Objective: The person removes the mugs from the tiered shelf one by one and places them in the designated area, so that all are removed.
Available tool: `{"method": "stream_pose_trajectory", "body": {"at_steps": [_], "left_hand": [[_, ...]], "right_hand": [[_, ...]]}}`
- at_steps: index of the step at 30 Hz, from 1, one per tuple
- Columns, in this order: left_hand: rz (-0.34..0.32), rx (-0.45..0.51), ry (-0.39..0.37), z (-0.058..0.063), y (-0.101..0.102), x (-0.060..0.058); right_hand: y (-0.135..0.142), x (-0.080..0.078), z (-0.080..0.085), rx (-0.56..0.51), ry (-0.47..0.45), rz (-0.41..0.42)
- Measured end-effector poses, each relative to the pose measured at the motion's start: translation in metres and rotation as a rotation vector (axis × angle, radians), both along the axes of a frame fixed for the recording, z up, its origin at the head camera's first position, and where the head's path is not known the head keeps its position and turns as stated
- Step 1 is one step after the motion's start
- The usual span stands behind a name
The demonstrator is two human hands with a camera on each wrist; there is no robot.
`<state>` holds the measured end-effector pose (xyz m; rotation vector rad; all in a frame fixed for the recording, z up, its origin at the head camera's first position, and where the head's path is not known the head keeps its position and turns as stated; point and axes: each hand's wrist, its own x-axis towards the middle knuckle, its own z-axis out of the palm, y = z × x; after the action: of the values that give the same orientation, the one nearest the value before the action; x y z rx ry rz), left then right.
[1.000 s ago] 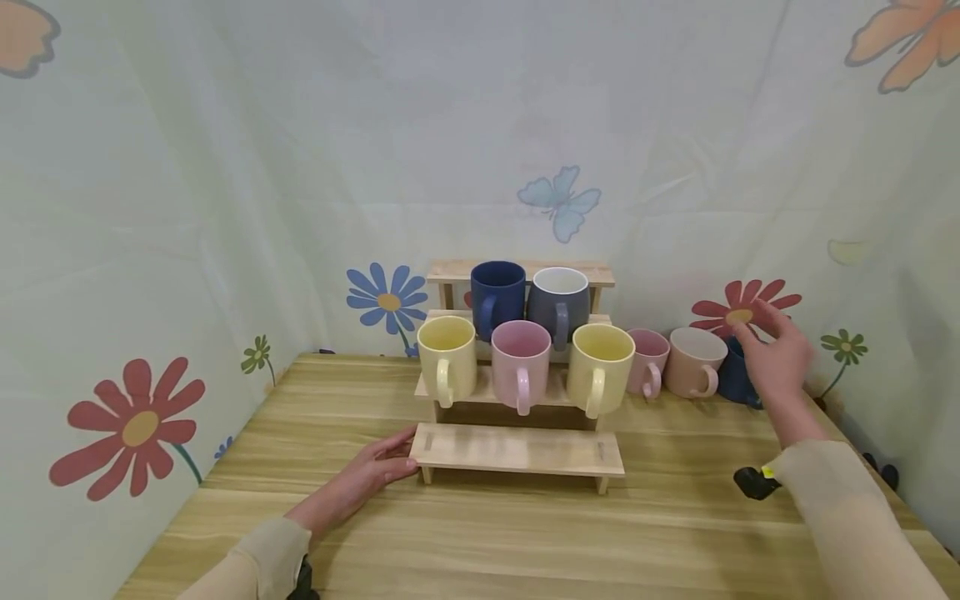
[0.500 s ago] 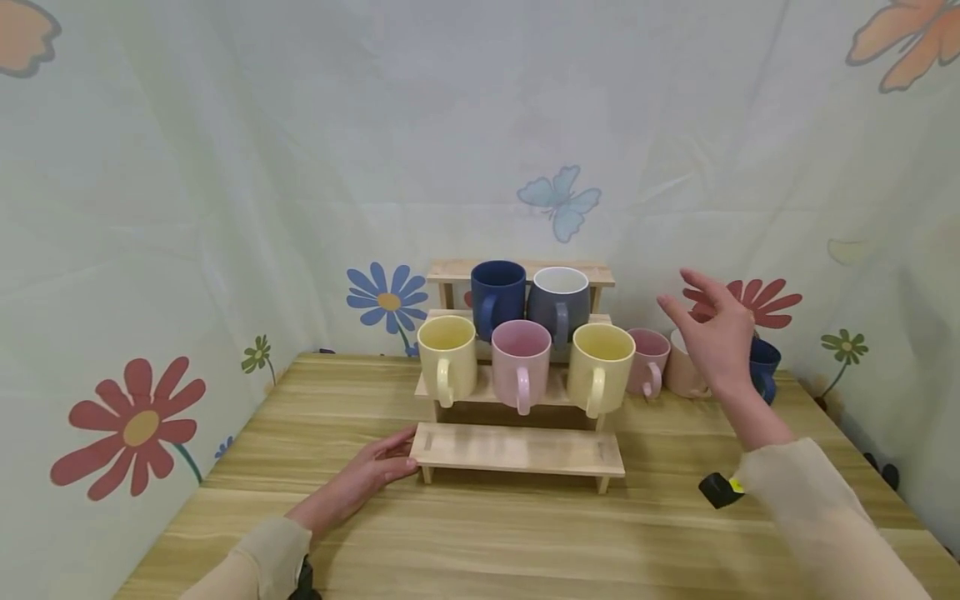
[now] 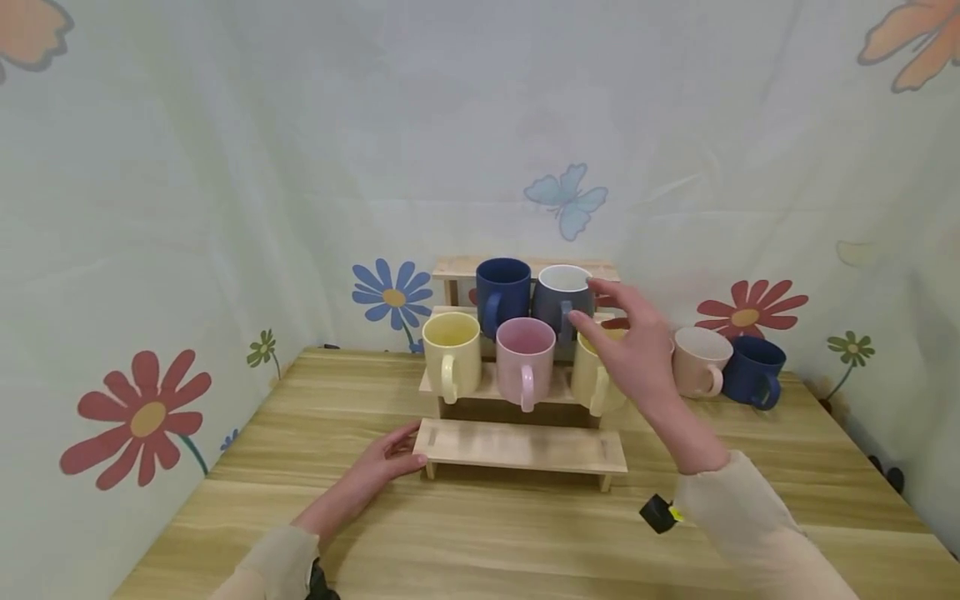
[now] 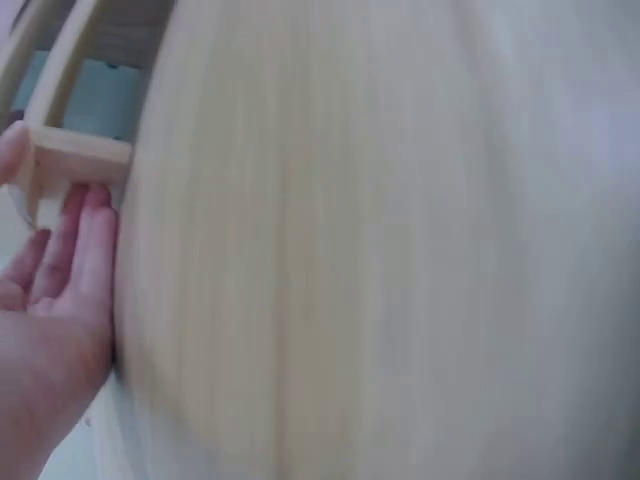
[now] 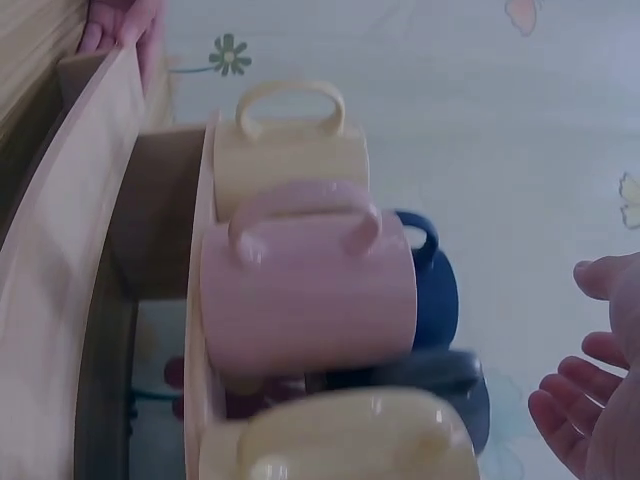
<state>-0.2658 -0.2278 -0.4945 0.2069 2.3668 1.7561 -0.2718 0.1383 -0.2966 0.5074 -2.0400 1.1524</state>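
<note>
A stepped wooden stand (image 3: 517, 446) faces me, holding several mugs. My left hand (image 3: 381, 462) grips the left end of its lowest step, thumb at the front edge; the left wrist view shows straight fingers (image 4: 92, 235) on the other side. My right hand (image 3: 637, 354) hovers above the right yellow mug (image 3: 587, 375), thumb and fingers parted, overlapping the grey mug (image 3: 551, 308) in the head view. The right wrist view shows a gap between this hand and the mugs. A dark blue mug (image 3: 506, 287) stands beside the grey one. Below are a pink mug (image 3: 525, 358) and another yellow mug (image 3: 452, 358).
On the table (image 3: 465, 542), right of the stand, are a pale pink mug (image 3: 693, 367) and a dark blue mug (image 3: 750, 367). Another pink mug beside them is mostly hidden by my right hand. A flowered curtain (image 3: 300, 150) hangs behind.
My right hand has moved left from above the table's blue mug, past the pale pink mug, to the stand's right side. My left hand has stayed at the lowest step.
</note>
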Motion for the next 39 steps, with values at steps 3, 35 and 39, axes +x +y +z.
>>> {"method": "stream_pose_trajectory", "body": {"at_steps": [3, 35, 39], "left_hand": [[0.056, 0.018, 0.007, 0.002, 0.007, 0.006], [0.189, 0.026, -0.014, 0.003, 0.023, 0.023], [0.181, 0.025, -0.003, 0.002, 0.023, 0.024]], "right_hand": [[-0.016, 0.001, 0.001, 0.004, 0.024, 0.038], [-0.101, -0.021, -0.022, -0.196, -0.302, 0.061], [-0.104, -0.021, -0.024, -0.166, -0.327, 0.028]]}}
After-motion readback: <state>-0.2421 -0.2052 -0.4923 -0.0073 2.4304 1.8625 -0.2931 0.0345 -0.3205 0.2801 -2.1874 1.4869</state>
